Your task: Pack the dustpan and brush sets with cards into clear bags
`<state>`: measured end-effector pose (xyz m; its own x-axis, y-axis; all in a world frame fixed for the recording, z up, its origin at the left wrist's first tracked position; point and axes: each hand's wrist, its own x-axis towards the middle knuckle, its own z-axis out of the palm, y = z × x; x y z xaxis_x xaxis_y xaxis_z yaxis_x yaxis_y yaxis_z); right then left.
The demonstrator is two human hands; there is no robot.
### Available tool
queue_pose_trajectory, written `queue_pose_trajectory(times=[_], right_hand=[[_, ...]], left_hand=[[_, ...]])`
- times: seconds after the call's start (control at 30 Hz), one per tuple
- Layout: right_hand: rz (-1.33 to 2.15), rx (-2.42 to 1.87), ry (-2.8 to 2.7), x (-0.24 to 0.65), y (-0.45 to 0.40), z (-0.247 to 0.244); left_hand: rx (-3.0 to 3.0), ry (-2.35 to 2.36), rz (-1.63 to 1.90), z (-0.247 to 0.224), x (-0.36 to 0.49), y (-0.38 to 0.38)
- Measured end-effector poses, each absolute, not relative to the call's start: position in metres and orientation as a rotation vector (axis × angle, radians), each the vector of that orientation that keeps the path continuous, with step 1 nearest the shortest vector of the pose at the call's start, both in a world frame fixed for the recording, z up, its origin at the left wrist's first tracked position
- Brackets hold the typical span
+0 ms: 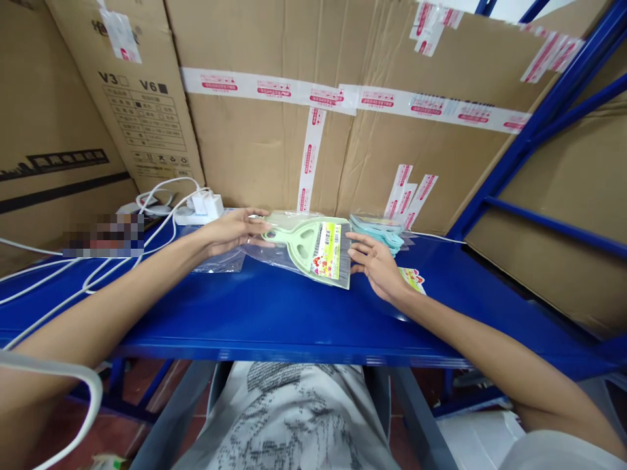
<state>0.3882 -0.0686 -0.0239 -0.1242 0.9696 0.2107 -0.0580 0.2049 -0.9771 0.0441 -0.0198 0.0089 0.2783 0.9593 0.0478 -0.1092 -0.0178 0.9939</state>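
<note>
A pale green dustpan and brush set (304,248), in a clear plastic bag with a bright yellow and white label card (327,251), is between my two hands above the blue table. My left hand (232,234) is closed on the bag at the handle end, fingers above the handle. At the bristle end, my right hand (376,262) grips the edge with its fingertips; its thumb is hidden. Behind the right hand lies a stack of light blue bagged dustpan sets (379,232). Another label card (412,279) lies beside my right wrist.
Flat clear plastic bags (220,261) lie under my left wrist. A white power strip (198,212) with plugs and loose white cables (105,274) occupies the table's left side. Large cardboard sheets (264,143) stand behind the blue table (289,320), with blue metal bars (553,189) at right.
</note>
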Motion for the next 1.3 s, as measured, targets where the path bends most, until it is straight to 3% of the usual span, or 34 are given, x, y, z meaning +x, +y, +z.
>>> queue_pose_trajectory(times=[0.13, 0.43, 0.87, 1.07, 1.3], right_hand=[[1.136, -0.918, -1.333, 0.387, -0.071, -0.021], [1.159, -0.965, -1.352, 0.39, -0.067, -0.02], [1.21, -1.011, -1.256, 0.388, -0.067, -0.009], [1.488, -0.969, -1.21, 0.387, -0.064, -0.002], [1.437, -0.903, -1.169, 0.394, -0.052, -0.003]], left_hand=[[1.212, 0.881, 1.119, 0.007, 0.054, -0.025], [1.272, 0.798, 0.841, -0.007, 0.066, -0.031], [1.127, 0.798, 1.03, -0.004, 0.076, -0.039], [1.075, 0.746, 1.03, -0.006, 0.081, -0.042], [1.016, 0.775, 0.992, -0.012, 0.083, -0.039]])
